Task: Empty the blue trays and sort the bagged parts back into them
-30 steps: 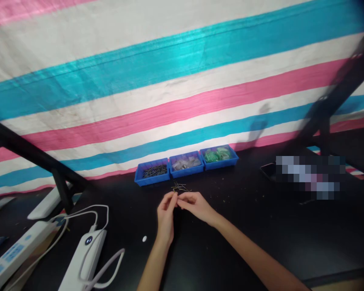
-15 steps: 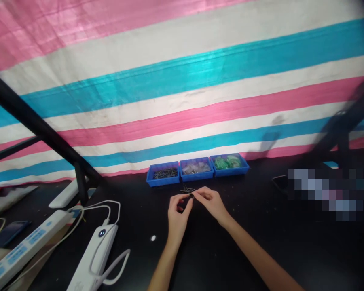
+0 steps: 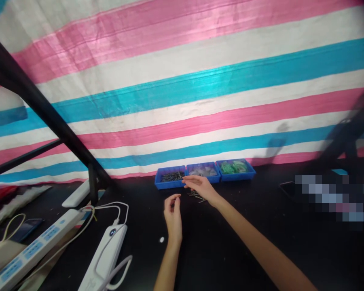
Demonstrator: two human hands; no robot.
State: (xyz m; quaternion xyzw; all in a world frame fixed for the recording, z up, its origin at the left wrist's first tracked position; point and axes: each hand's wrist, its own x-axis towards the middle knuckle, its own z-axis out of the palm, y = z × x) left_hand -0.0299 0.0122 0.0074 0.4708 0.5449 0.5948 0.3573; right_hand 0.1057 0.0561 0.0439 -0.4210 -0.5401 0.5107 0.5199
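My right hand (image 3: 202, 188) reaches over the front right corner of a blue bin (image 3: 170, 185) that holds many thin, dark metal pieces (image 3: 172, 176), like nails or screws. Its fingers are pinched together, and whatever is between them is too small to make out. Under this hand lies a small pile of similar thin pieces (image 3: 197, 195) on the black table. Lower and to the left, my left hand (image 3: 172, 216) is raised with fingers curled and the thumb close to the index finger. Anything held there cannot be made out.
Beside that bin stand a blue bin with clear plastic bags (image 3: 202, 171) and one with green bags (image 3: 235, 166). A white power bank (image 3: 104, 258) with cables and a power strip (image 3: 36, 250) lie at left. A dark phone (image 3: 288, 187) is at right.
My hands have parted. The right has moved up from the pile to the bin of metal pieces; the left has drawn back slightly to the left. The view has shifted a little.
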